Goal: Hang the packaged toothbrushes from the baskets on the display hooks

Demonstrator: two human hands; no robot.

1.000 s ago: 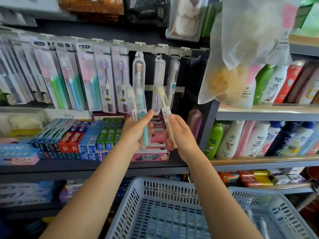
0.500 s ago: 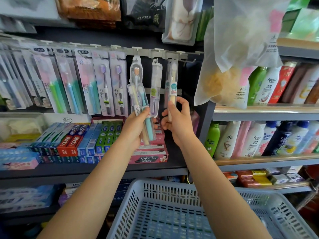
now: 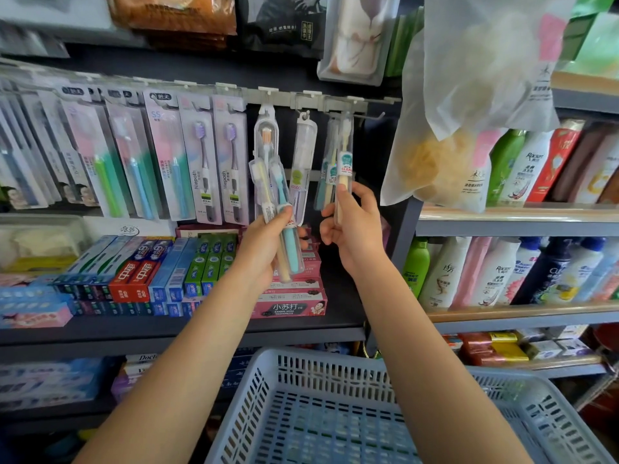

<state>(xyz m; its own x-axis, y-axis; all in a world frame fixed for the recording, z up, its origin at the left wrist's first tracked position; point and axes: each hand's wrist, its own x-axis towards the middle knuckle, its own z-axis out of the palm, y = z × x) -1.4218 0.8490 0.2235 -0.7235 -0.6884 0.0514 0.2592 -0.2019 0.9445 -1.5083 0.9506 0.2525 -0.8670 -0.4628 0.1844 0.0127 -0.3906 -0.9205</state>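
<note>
Left hand (image 3: 268,244) gripping two packaged toothbrushes (image 3: 284,222); right hand (image 3: 351,226), at 3 o'clock of it, pinching cream toothbrush pack (image 3: 344,169) under hook rail (image 3: 321,102)

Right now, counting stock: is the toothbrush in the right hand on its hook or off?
Cannot tell: the toothbrush reaches the hook, but the right hand grips it.

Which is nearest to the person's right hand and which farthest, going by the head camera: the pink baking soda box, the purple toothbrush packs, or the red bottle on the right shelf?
From the right hand:
1. Pink baking soda box, below and slightly left on the shelf.
2. Purple toothbrush packs, hanging to the left, past the left hand.
3. Red bottle, far right on the upper shelf.
</note>
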